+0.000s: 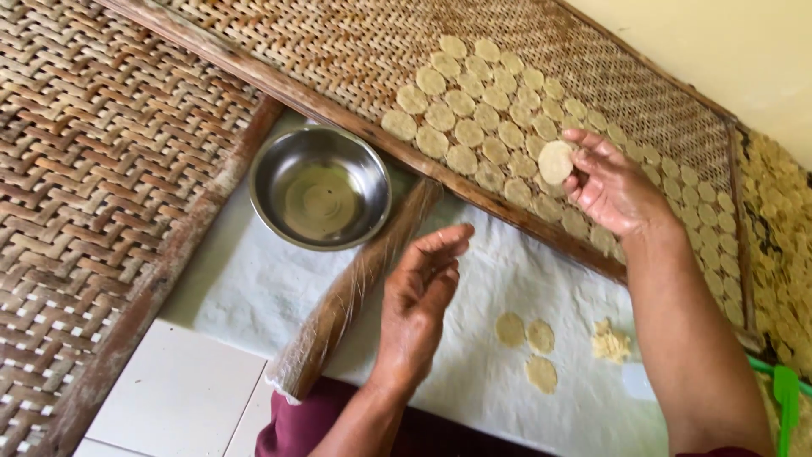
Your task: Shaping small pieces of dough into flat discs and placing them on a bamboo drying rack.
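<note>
My right hand [611, 188] pinches a dough disc [555, 162] in its fingers over the woven tray [338, 51], beside its rows of discs. Left hand [419, 300] fingers spread, empty. Steel bowl [320, 187] holds nothing.

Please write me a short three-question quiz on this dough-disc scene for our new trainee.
1. True or false: the right hand holds a dough disc over the woven tray.
2. How many flat discs lie on the white cloth?
3. What stands left of the rolling pin: A a metal bowl, B a glass jar, C a kettle?

Key: 1 true. 2 three, beside a crumbly dough lump. 3 A; the left hand is open and holds nothing.
</note>
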